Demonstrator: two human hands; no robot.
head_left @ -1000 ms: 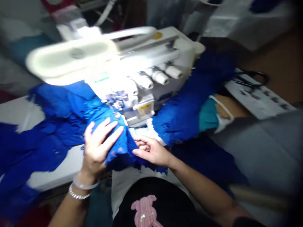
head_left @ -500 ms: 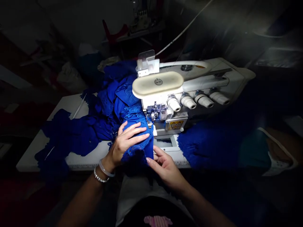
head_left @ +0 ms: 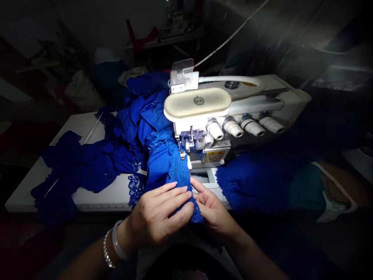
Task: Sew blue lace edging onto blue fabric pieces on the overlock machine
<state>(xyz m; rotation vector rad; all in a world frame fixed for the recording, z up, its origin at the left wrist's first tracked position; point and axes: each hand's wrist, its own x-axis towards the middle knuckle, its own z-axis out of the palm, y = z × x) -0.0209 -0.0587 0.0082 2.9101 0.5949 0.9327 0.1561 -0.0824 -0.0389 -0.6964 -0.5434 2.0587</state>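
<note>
Blue lace fabric (head_left: 175,171) runs from the presser foot (head_left: 190,140) of a white overlock sewing machine (head_left: 198,103) down to my hands. My left hand (head_left: 159,216) lies over the fabric with its fingers together, gripping it against my right hand (head_left: 214,208). The fingertips of my right hand pinch the scalloped lace edge close to the machine's front. The fabric passes under the presser foot, and the needle area is mostly hidden by the machine's parts.
Loose blue lace pieces lie heaped on the white sewing table (head_left: 100,194) to the left, and a blue lace pile (head_left: 250,182) sits to the right. A teal cloth with white trim (head_left: 309,190) lies further right. Another sewing machine (head_left: 175,21) stands in the dim background.
Both hands have moved closer together and nearer to me, with the left hand now lower. The lace strip is drawn straight from the presser foot. The view has shifted only slightly.
</note>
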